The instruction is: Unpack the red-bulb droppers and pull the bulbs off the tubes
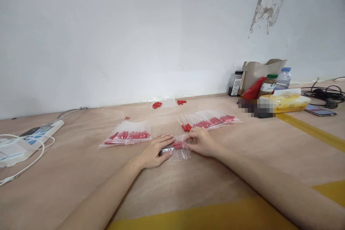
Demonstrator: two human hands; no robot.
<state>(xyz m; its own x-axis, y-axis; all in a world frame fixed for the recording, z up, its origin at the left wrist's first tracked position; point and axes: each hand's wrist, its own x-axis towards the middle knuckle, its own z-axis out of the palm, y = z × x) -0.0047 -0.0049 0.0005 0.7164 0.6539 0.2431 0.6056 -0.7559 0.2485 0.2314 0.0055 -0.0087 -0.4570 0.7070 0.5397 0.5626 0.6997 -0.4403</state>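
Tan table (159, 190) against a pale wall (107, 43), with a clear bag (179, 155) lying flat on it.
Yellow strips (312, 129) cross the smooth, faintly streaked tabletop; high on the right, the wall has a ragged peeled patch (271, 3). Thin, glossy plastic fans out in 2 groups: left bags (134, 127) with stubby red ends inside, right bags (212, 118) with pale, thin stems showing too. Nearer the person and between these 2, the small bag looks see-through and wrinkled, red pieces (177, 145) inside, a red line by its right edge. Left hand (156, 151) rests flat on its left end, thumb apart; right hand (198, 142) pinches the right edge.
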